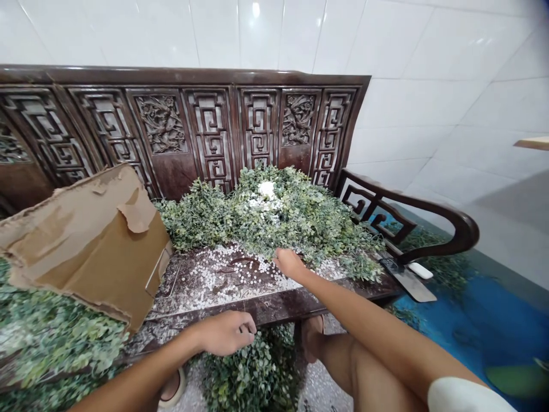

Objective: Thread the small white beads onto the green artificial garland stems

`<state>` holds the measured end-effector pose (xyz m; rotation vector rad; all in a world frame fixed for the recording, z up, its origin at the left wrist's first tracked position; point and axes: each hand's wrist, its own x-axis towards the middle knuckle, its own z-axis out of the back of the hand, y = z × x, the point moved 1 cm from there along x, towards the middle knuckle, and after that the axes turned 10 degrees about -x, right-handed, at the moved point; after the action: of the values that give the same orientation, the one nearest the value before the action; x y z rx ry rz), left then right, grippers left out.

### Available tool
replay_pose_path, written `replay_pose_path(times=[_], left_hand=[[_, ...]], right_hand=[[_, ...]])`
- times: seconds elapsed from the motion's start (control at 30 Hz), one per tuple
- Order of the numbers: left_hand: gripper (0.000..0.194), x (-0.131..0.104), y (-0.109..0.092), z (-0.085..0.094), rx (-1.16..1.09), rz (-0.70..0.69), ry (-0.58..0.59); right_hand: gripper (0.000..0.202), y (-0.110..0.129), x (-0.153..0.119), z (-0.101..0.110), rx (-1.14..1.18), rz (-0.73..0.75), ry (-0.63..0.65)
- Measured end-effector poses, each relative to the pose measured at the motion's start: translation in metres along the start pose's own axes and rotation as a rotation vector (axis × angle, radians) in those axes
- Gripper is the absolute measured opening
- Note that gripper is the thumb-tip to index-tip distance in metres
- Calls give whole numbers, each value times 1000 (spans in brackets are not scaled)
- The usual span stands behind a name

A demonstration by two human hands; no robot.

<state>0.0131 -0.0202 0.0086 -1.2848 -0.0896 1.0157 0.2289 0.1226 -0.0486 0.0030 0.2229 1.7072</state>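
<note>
My right hand (289,264) reaches to the front edge of a heap of artificial leafy sprigs (201,214) on the seat of a carved wooden bench. Its fingers are pinched together; whatever is between them is too small to make out. Small white discs (214,272) lie scattered over the seat beside it, and a white clump (266,189) rests on top of the heap. My left hand (229,332) hangs in front of the seat edge with curled fingers, and what they hold, if anything, is hidden. Below it stands more greenery (253,372) on the floor.
A torn cardboard piece (90,240) leans at the left, above further greenery (55,332). The bench back (174,171) runs along a tiled wall. At the right are the curved armrest (454,223), a phone-like slab (412,283), a small white case (421,270) and blue sheeting (506,320).
</note>
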Motion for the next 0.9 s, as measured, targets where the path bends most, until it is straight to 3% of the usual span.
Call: replay_pose_path(times=[0.17,0.4,0.53,0.73,0.9], left_hand=[[30,-2,0,0,22,1,-39],[23,0,6,14,185,-149,-377],[26,5,6,24,249,-260,-513],[22,12,7,28,240,-206,-498],[19,11,11,27,243,-153,-462]], right_hand=[[20,-1,0,5,-68,76,11],[18,11,-24,17,19,351,-35],[17,22,-37,31,98,405,-88],[21,24,-44,57,158,327,-155],[19,9,-40,57,114,269,-77]])
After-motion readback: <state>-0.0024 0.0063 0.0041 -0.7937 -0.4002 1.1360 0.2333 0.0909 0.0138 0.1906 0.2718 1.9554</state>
